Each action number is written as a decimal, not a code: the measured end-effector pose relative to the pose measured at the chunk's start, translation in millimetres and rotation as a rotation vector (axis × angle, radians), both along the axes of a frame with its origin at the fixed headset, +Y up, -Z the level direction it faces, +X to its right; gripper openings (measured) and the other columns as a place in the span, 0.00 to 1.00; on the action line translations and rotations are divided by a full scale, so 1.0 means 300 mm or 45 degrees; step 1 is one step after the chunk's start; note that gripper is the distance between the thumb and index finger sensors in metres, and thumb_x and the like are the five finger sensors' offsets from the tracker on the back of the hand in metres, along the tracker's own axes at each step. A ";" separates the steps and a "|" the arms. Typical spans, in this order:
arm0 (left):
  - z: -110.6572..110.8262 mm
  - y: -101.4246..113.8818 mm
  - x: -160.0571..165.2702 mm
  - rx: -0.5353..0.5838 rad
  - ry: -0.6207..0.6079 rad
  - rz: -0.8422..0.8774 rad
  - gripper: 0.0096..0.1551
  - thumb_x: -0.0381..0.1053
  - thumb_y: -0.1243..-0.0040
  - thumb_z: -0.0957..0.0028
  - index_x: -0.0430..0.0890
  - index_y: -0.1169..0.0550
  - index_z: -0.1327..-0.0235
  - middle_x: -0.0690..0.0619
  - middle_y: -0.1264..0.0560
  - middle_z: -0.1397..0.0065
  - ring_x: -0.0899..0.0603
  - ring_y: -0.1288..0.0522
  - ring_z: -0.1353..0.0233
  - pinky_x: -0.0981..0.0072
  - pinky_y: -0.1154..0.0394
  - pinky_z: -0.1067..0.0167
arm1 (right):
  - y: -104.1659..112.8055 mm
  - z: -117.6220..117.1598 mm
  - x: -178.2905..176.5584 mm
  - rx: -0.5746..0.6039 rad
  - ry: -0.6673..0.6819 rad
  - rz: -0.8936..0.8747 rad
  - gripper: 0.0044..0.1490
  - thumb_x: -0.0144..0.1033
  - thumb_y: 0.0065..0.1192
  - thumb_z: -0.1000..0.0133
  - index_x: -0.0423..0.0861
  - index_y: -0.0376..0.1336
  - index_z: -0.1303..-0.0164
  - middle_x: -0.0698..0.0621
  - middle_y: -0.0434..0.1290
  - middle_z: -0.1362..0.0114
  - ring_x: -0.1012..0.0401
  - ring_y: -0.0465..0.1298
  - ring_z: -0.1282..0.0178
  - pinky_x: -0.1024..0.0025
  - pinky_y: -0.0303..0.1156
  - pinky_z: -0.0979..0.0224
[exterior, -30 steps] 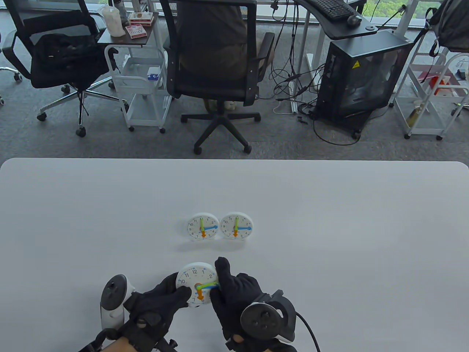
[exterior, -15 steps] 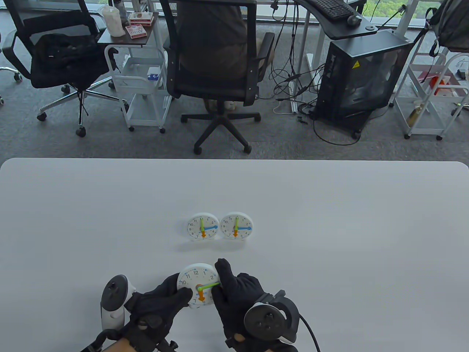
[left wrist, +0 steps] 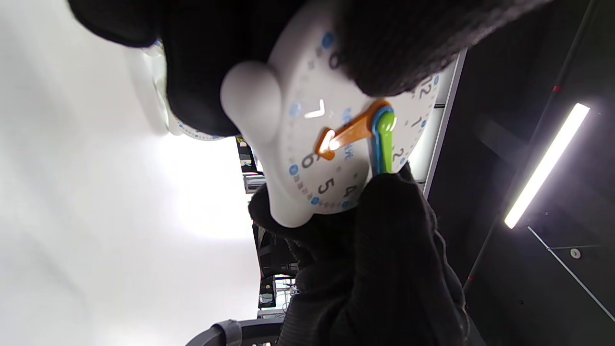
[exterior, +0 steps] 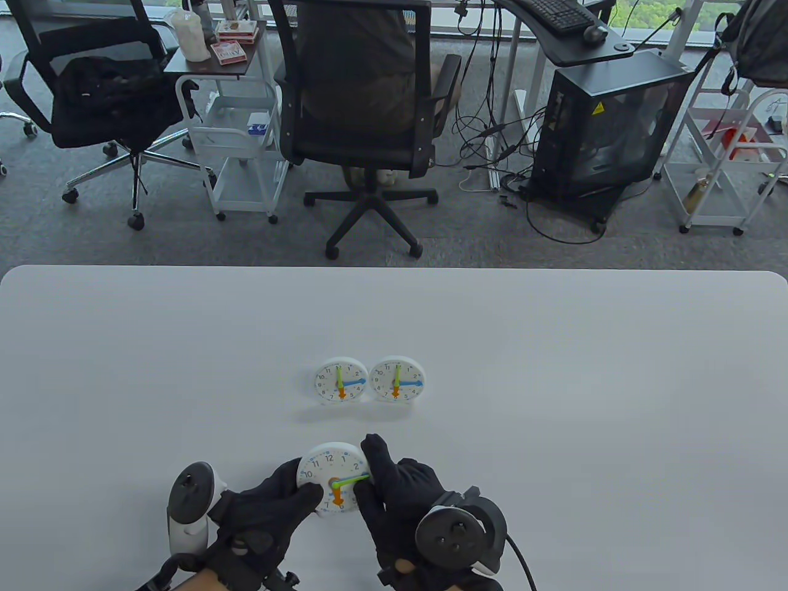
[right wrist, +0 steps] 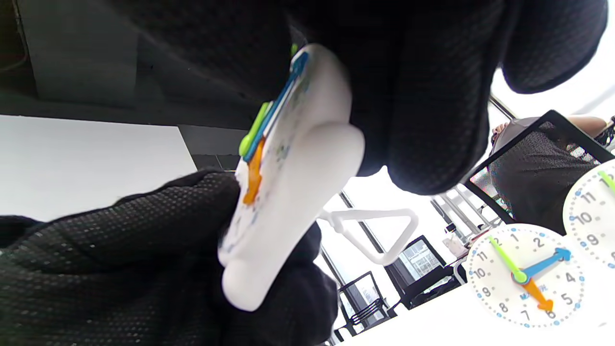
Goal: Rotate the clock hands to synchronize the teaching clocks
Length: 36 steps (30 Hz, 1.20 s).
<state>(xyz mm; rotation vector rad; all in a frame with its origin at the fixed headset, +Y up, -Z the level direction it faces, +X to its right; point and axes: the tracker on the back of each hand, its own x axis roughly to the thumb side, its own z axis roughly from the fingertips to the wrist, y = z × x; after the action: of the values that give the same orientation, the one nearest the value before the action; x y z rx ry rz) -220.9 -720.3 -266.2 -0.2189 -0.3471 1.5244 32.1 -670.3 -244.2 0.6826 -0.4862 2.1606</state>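
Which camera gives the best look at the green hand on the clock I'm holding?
The table view: the green hand lies in full across the face of the held clock, pointing right at the right hand. The left wrist view shows only its hub end. The right wrist view sees it edge-on.

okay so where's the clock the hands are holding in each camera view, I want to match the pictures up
Table view: the held clock sits near the bottom centre, between the left hand and right hand.
Left wrist view: held clock is at upper centre, face showing, rotated.
Right wrist view: held clock is at centre, seen nearly edge-on.
Shared landmark: its orange hand.
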 end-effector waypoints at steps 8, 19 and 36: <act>0.003 0.003 0.001 0.014 -0.005 -0.014 0.29 0.56 0.35 0.45 0.47 0.27 0.33 0.47 0.14 0.40 0.33 0.16 0.42 0.29 0.32 0.39 | -0.001 -0.001 0.005 -0.013 -0.021 -0.044 0.42 0.45 0.61 0.43 0.25 0.61 0.32 0.44 0.81 0.47 0.49 0.86 0.56 0.37 0.72 0.42; 0.001 0.003 0.002 0.060 -0.013 -0.069 0.30 0.56 0.35 0.45 0.46 0.27 0.33 0.47 0.14 0.41 0.33 0.16 0.42 0.29 0.32 0.39 | -0.003 -0.005 0.010 -0.044 -0.042 -0.076 0.41 0.45 0.62 0.44 0.25 0.63 0.35 0.44 0.82 0.49 0.49 0.87 0.59 0.37 0.73 0.44; 0.005 0.001 0.012 0.146 -0.024 -0.188 0.30 0.55 0.35 0.45 0.46 0.27 0.33 0.46 0.14 0.41 0.33 0.16 0.43 0.29 0.32 0.39 | -0.006 -0.010 0.017 -0.097 -0.071 -0.077 0.42 0.50 0.63 0.44 0.26 0.66 0.39 0.44 0.83 0.51 0.48 0.87 0.62 0.37 0.73 0.46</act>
<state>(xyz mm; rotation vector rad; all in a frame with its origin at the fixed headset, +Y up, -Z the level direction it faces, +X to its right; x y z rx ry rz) -217.3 -720.1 -264.7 -0.1650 -0.4232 1.3535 37.1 -671.9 -247.1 0.5603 -0.4455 2.1340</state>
